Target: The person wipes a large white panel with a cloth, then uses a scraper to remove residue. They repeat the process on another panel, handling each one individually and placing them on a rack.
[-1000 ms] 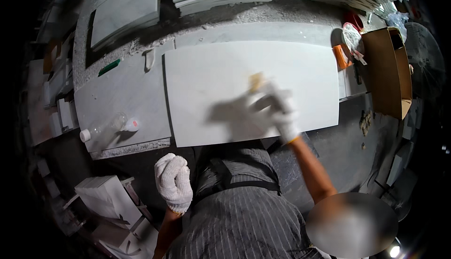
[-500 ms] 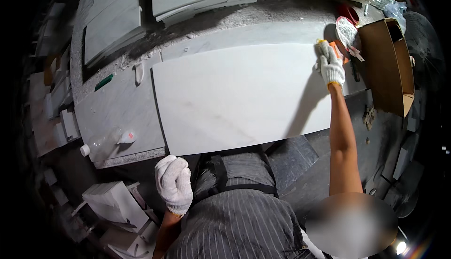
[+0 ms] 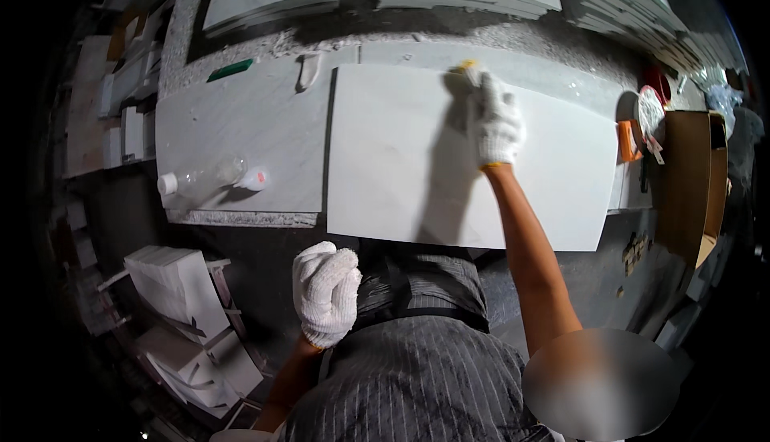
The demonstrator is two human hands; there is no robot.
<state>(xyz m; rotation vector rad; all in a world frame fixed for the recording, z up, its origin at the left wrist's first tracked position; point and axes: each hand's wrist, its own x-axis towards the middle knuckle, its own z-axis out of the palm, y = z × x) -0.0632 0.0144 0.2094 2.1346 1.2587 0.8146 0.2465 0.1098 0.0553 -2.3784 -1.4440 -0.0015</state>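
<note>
Head view: from here, the white slab (image 3: 385,153) lies flat on the bench, prob. so it's steady under one hand. Gloved R hand (image 3: 497,117) is over the slab's far edge, approx. mid-length, fingers together, apparently clamped on a small yellow piece (image 3: 468,65) at the tips, prob. for fine control. Gloved L hand (image 3: 325,293) is off the slab's near edge, fingers curled together; can't tell if anything's inside. Clear bottle (image 3: 186,179) lies L of the slab, orange block (image 3: 628,141) just R of it, prob. to leave the slab's face free.

Vs. 0.5 s ago: R hand's gone from the slab's R end to its far edge; L hand's still curled. Slab sits further R in view, prob. a head turn.
</note>
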